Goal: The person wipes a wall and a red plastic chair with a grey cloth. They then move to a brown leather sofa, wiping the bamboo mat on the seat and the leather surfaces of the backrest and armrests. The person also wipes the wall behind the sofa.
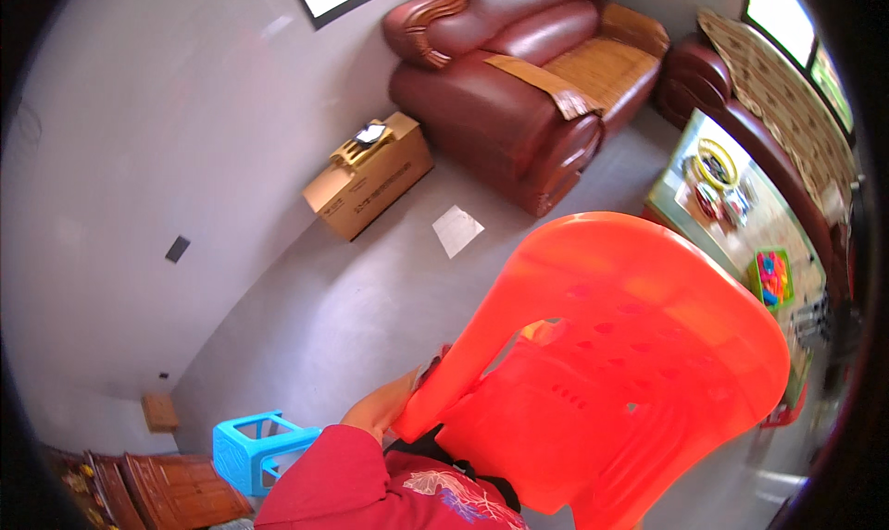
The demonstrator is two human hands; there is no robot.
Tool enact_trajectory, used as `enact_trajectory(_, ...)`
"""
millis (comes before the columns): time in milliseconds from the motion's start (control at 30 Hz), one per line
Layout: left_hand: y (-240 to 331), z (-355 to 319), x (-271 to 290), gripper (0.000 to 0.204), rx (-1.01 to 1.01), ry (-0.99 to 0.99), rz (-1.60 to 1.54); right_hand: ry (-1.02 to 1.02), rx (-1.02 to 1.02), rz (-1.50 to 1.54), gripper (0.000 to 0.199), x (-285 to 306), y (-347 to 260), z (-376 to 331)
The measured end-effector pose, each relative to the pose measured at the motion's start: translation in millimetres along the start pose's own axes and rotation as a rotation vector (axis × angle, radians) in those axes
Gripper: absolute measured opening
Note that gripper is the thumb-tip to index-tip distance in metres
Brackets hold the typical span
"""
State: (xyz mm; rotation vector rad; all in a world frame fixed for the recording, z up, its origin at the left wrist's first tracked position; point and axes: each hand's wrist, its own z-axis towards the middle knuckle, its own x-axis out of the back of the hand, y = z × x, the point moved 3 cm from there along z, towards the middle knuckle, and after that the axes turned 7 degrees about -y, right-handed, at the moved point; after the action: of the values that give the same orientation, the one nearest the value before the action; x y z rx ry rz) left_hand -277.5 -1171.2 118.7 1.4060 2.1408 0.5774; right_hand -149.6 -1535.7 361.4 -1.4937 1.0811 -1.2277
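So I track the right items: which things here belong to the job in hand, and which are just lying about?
In hand:
red plastic chair
left hand at its armrest, fingers hidden

Lying about:
blue stool
cardboard box
white sheet on the floor

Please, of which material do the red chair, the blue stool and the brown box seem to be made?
Red chair: probably moulded plastic, smooth and shiny, with one even colour and openings in its back.
Blue stool: likely plastic too, judging by its uniform bright colour.
Brown box: apparently cardboard, matt, with print on its side.
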Motion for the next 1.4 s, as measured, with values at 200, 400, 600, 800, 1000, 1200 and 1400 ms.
enact_trajectory(200, 36, 1, 89, 0.046, -0.078, 0.091, -0.172, -0.138, 0.354, -0.178, 0.034, -159, -167, 209)
enact_trajectory(400, 59, -18, 207, 0.046, -0.155, 0.280, -0.363, -0.183, 0.324, -0.330, 0.033, -266, -173, 281)
enact_trajectory(600, 49, -50, 290, 0.047, -0.201, 0.494, -0.552, -0.347, 0.118, -0.389, 0.033, -278, -53, 238)
enact_trajectory(800, 62, -56, 309, 0.047, -0.256, 0.636, -0.679, -0.460, -0.167, -0.367, 0.032, -273, 22, 234)
enact_trajectory(1000, 99, -54, 339, 0.047, -0.321, 0.740, -0.749, -0.640, -0.145, -0.390, 0.032, -367, 25, 283)
enact_trajectory(1200, 149, -46, 405, 0.047, -0.417, 0.822, -0.743, -0.746, -0.091, -0.396, 0.031, -487, 25, 341)
enact_trajectory(1400, 155, -35, 462, 0.047, -0.449, 0.848, -0.764, -0.776, -0.150, -0.444, 0.031, -579, 49, 376)
